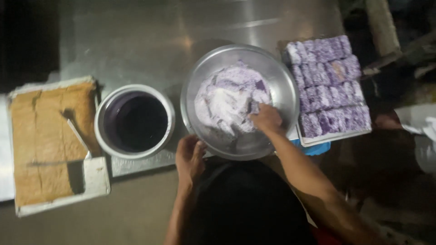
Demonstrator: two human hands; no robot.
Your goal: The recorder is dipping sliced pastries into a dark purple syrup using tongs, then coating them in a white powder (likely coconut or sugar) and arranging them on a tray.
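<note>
Gripping the near rim of the wide steel bowl (281, 86), my left hand (190, 156) has its fingers curled over the edge, and that hold is the first thing I would worry about: the bowl seems to sit close to the front edge of the desk (136, 41), so if the fingers slip on the metal it could tip toward me and spill the white flakes (218, 102).

My right hand (267, 119) is down inside the bowl, fingers bent around a purple-stained piece (254, 108) that lies half buried in the coating. I cannot tell how firmly it is pinched. Pressed too hard, a soft piece like this may crumble, I think; held too loosely, it may drop back and shed its coating.

Just left of the bowl stands a round pot of dark purple liquid (136, 120), nearly touching it. A sideways shove of the bowl could knock that pot and slop the dye onto the steel.

Further left lies a tray of tan sheet cake (43, 136), cut in places, with a flat tool (78, 134) resting on it. Beyond my right hand, the tray of finished purple squares (329, 86) is packed tight; a careless wrist could dent the nearest row, and the dim light makes misjudging easy.
</note>
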